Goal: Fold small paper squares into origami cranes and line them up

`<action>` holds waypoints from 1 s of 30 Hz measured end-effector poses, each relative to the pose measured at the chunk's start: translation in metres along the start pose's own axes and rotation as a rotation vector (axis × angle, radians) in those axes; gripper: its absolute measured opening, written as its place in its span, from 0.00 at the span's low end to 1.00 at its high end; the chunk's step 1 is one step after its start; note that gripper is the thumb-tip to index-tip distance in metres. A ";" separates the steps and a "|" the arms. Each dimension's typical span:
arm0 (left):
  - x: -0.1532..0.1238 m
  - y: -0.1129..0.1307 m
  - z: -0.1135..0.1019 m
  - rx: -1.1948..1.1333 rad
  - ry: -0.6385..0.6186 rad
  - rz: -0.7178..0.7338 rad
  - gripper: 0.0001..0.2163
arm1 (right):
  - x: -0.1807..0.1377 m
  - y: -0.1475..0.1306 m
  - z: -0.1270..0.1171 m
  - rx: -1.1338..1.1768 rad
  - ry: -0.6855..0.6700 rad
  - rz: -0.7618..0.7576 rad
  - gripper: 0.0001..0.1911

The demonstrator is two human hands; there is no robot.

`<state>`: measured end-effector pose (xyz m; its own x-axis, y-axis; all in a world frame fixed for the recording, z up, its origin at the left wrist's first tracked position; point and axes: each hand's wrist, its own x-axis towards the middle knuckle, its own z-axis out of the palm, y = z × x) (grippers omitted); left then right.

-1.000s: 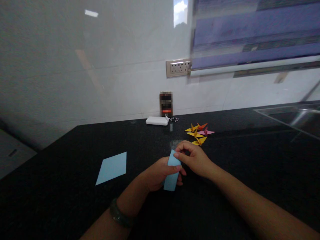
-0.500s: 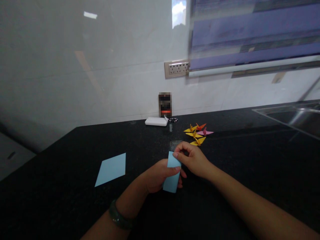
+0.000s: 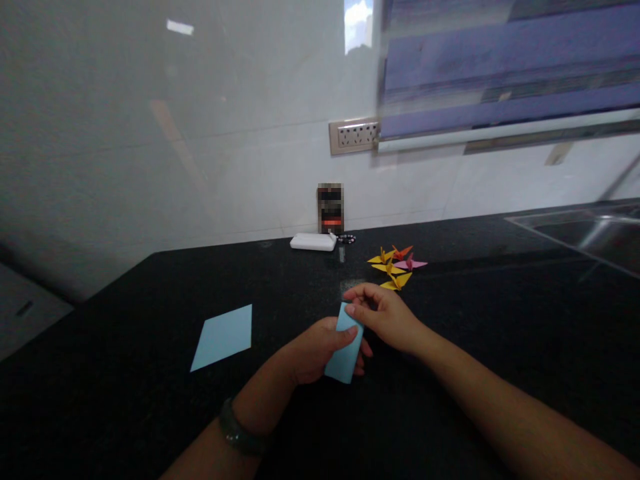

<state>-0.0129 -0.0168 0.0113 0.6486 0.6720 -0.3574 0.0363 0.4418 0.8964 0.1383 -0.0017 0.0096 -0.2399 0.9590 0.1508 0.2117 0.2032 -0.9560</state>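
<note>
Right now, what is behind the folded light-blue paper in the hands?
Behind the folded light-blue paper, fingertips of the left hand show past its right edge. The paper covers the rest of those fingers and its own back side.

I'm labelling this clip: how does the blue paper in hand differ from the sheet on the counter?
The held paper is narrow; the loose sheet is broader. Left hand and right hand grip the held paper; the loose sheet lies on the counter. Both are blue.
</note>
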 end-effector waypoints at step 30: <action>0.020 -0.005 -0.009 0.111 0.607 0.409 0.09 | 0.002 0.004 -0.002 0.126 -0.057 0.145 0.14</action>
<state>-0.0073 -0.0004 -0.0024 0.0936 0.9947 -0.0421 -0.0211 0.0443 0.9988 0.1406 0.0013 0.0068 -0.2693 0.9631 -0.0021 0.1285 0.0338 -0.9911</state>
